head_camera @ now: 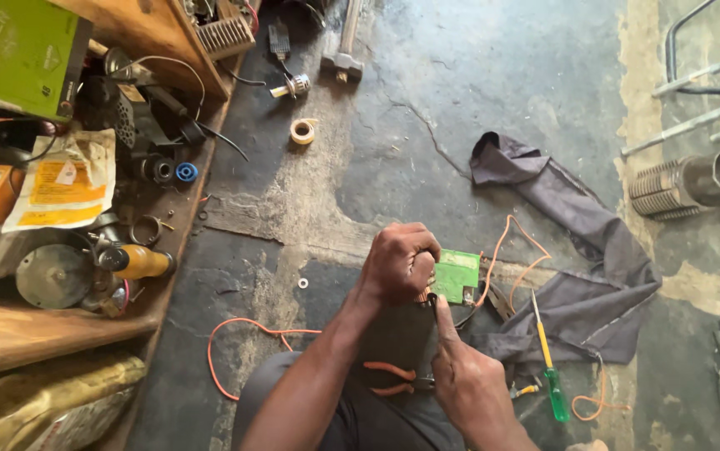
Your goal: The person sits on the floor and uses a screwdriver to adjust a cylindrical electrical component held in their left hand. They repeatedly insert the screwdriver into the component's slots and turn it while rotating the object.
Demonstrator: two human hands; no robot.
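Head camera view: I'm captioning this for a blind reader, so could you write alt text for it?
A person's left hand grips a small green circuit board trailing orange wires, while the right hand reaches a finger up to it, above a cracked concrete floor. Orange-handled pliers lie in the lap; a green-handled screwdriver and a dark cloth lie alongside.

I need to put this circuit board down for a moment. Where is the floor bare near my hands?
Bare concrete floor lies ahead of the left hand, between the tape roll and the dark cloth. Another bare patch sits left, around the small washer. It is crowded to the right, with the green circuit board, orange wires and green-handled screwdriver.
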